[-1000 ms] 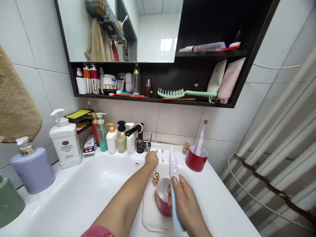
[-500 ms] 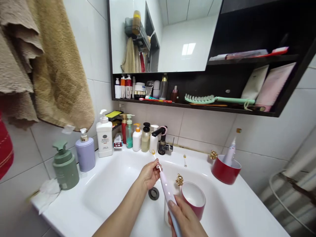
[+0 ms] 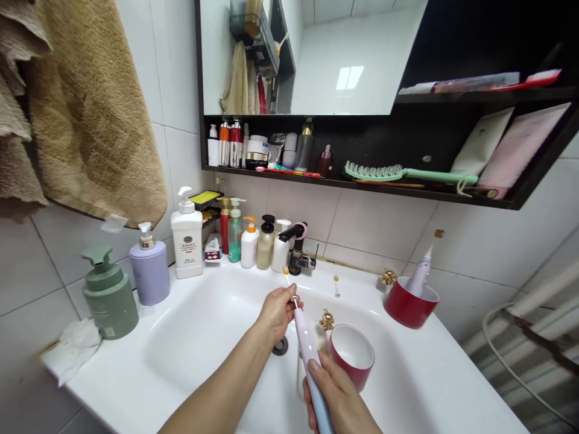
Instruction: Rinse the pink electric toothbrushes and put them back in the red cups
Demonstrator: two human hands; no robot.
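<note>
Over the white sink, my right hand (image 3: 332,386) is wrapped round a pink and blue electric toothbrush handle (image 3: 307,343), tilted with its metal tip up. My left hand (image 3: 279,310) pinches a small brush head (image 3: 286,274) at the tip of the handle; whether the two parts are joined is hidden by the fingers. Beside my right hand a red cup (image 3: 357,355) with a white inside rests in the basin. Another small brush head (image 3: 336,286) lies on the back ledge. The gold figure (image 3: 326,320) is just behind the cup.
Several pump bottles (image 3: 187,241) line the left and back of the sink (image 3: 190,349). A black faucet (image 3: 296,253) is at the back. At the right rim, a second red cup (image 3: 411,306) holds a toothbrush. A dark shelf (image 3: 384,193) hangs above; towels (image 3: 94,114) hang at left.
The view has shifted slightly. My left hand has moved slightly nearer the handle, covering more of its tip. Both hands keep their grips.
</note>
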